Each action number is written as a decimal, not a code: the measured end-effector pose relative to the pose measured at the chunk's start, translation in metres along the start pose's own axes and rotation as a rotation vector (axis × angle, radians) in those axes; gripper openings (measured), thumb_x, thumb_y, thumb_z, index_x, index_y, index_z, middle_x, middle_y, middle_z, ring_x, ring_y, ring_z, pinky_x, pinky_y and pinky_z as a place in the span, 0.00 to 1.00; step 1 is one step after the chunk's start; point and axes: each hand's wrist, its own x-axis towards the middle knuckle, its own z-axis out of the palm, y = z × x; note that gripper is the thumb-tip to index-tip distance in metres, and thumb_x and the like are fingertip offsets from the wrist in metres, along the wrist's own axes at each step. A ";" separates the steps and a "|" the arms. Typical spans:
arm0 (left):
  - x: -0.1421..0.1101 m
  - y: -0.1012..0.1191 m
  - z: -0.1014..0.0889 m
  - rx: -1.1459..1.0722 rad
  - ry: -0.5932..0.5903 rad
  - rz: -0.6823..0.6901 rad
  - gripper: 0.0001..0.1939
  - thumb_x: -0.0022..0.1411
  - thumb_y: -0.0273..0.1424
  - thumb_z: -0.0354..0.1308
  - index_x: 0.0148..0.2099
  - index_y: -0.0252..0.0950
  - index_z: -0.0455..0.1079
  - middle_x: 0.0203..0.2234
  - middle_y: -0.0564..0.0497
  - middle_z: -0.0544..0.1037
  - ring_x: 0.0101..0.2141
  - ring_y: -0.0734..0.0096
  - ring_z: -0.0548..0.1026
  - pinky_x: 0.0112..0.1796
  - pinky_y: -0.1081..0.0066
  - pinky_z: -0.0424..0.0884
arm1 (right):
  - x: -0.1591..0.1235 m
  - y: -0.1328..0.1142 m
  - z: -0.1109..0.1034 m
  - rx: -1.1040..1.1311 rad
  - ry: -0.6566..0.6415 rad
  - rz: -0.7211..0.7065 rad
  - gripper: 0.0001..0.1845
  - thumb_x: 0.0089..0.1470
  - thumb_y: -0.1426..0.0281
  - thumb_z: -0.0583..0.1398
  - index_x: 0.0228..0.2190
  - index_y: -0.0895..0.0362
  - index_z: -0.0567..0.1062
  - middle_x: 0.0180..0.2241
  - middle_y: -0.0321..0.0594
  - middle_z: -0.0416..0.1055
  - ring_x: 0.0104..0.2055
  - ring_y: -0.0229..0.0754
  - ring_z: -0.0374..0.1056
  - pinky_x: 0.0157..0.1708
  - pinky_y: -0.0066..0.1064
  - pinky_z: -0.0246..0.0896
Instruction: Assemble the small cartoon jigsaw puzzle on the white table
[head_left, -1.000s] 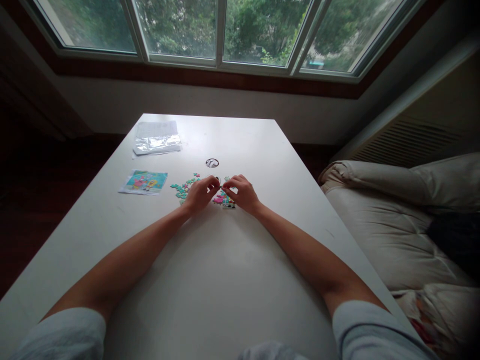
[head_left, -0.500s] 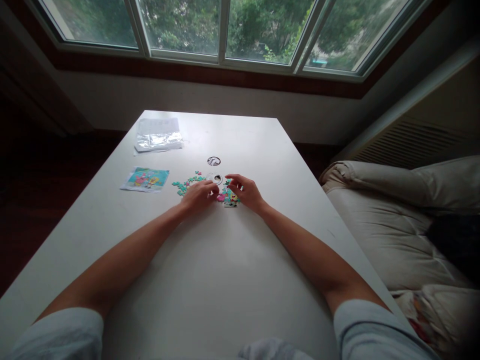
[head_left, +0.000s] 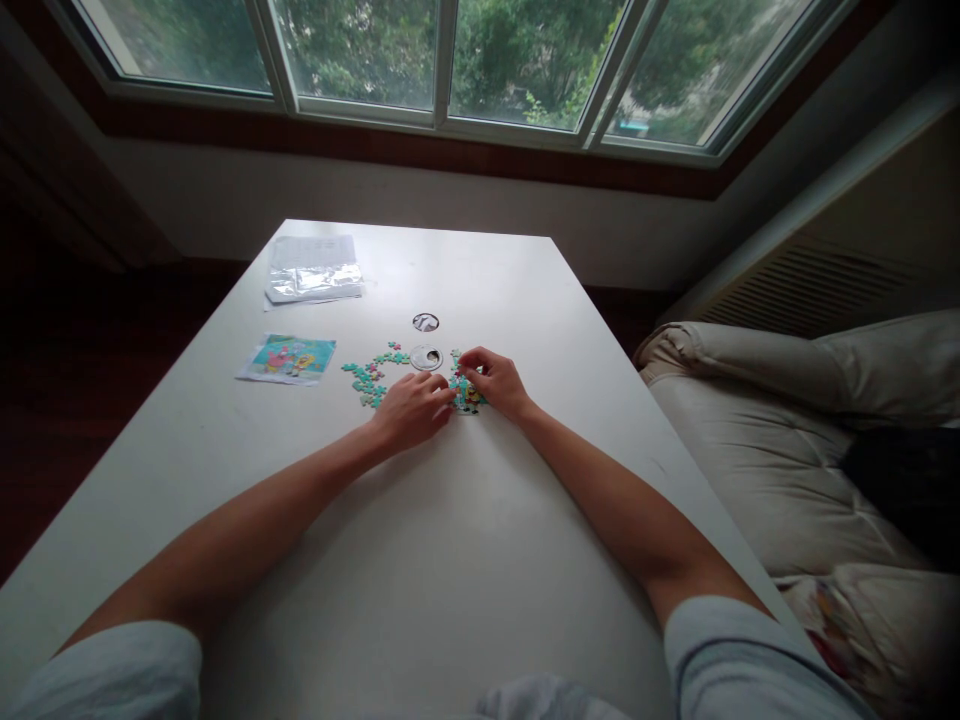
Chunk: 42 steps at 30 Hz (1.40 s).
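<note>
1. At the centre of the frame, a dense patch of puzzle pieces [head_left: 470,394] lies between the hands, apparently part-joined; fingers cover some of it.
2. Loose pieces [head_left: 367,384], left of centre, look unplaced, so a good share seems left.
3. The left hand [head_left: 414,408] curls, fingertips at the patch's left edge; whether it pinches anything cannot be told.
4. The right hand [head_left: 493,382] bends thumb and forefinger close together over the patch's right side; any piece between them is hidden.
5. The pieces are small, knobbed and flat, mostly turquoise; the picture sheet [head_left: 289,359], left of centre, is rectangular, on a smooth white table [head_left: 480,560].
</note>
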 end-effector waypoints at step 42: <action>-0.005 0.050 -0.005 0.115 -0.136 -0.025 0.09 0.70 0.30 0.52 0.45 0.35 0.73 0.40 0.42 0.77 0.42 0.56 0.76 0.39 0.61 0.71 | 0.007 0.010 0.001 -0.296 -0.195 -0.175 0.03 0.55 0.71 0.66 0.34 0.51 0.81 0.35 0.38 0.76 0.44 0.46 0.66 0.49 0.38 0.60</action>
